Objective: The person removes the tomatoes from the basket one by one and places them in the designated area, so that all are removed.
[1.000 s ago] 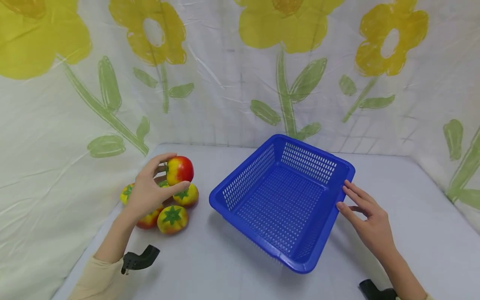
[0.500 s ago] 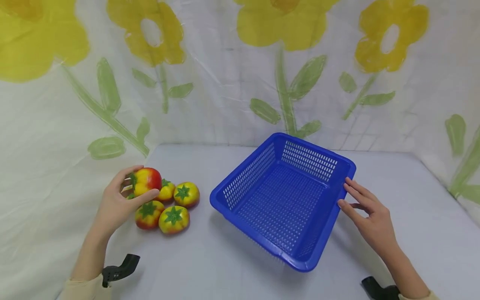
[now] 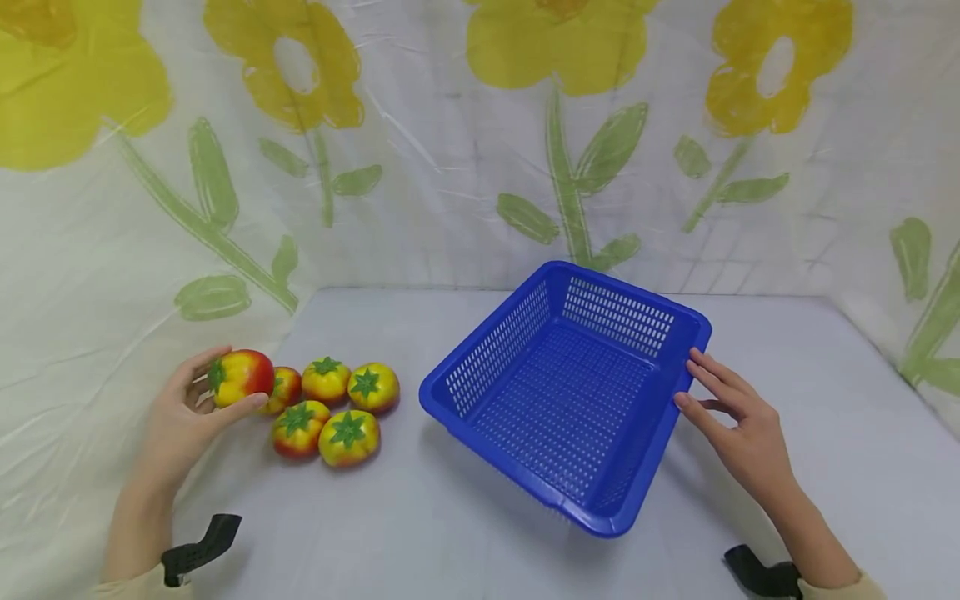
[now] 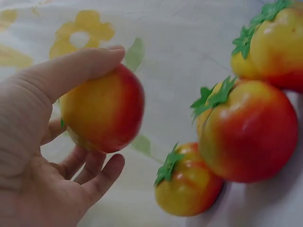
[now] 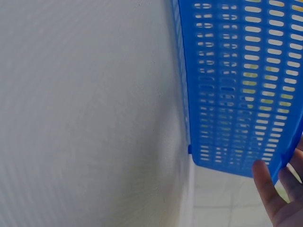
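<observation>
My left hand [image 3: 180,417] grips a red and yellow toy tomato [image 3: 246,375] with a green leaf top, at the far left of the head view. In the left wrist view the thumb lies along one side of this tomato [image 4: 105,109], with fingers beneath it. Several similar tomatoes [image 3: 349,438] sit in a cluster just right of that hand. My right hand [image 3: 741,429] holds the right rim of a blue slotted plastic basket [image 3: 525,492]. From the right wrist, a fingertip [image 5: 260,170] shows against the basket's outer wall [image 5: 227,113]. The basket has nothing in it.
A white-covered table [image 3: 450,558] carries everything. Behind and to the left hangs a pale curtain [image 3: 427,192] painted with yellow flowers. Black camera mounts stick out from the left wrist [image 3: 202,546] and right wrist [image 3: 761,573].
My left hand has carried the tomato leftward and down, away from over the cluster, uncovering the tomatoes behind it. The right hand and basket have stayed nearly in place.
</observation>
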Demonstrator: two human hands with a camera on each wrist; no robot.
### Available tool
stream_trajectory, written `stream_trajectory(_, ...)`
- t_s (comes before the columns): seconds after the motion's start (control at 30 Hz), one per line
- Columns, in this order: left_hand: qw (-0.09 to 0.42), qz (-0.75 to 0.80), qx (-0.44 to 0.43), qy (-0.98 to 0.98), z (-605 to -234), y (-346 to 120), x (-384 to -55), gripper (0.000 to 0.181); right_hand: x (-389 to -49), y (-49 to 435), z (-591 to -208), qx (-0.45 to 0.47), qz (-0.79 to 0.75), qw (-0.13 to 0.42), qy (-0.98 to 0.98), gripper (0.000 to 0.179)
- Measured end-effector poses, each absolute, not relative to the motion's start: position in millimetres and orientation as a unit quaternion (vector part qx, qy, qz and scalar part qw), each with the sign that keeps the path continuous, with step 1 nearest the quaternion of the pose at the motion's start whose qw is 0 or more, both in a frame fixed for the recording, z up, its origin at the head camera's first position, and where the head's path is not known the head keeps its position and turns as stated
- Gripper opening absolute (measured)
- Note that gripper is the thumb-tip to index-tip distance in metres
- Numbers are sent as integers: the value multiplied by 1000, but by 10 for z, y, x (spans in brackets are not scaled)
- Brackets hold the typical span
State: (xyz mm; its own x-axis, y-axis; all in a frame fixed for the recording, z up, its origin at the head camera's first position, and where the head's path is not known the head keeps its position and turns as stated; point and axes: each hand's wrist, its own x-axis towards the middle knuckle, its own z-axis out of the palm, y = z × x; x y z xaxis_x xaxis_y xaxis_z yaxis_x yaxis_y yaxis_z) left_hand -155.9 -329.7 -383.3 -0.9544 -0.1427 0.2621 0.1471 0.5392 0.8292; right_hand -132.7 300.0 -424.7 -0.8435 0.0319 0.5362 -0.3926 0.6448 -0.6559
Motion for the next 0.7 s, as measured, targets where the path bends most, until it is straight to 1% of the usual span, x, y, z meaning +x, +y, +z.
stream_trajectory(0.17, 120, -462, -28, -878, -3875, -3477, -1525, 77, -1342, 3002, -4254, 108, 411, 262, -867, 57)
stream_trajectory(0.43, 91, -427, -62, -897, -3889, -3630, -1477, 80, -1337, 3005, -4254, 108, 409, 266, -866, 58)
stream_trajectory(0.7, 12, -388, -53, -920, -3879, -3739, -1407, 83, -1317, 2974, -4223, 110, 408, 265, -867, 57)
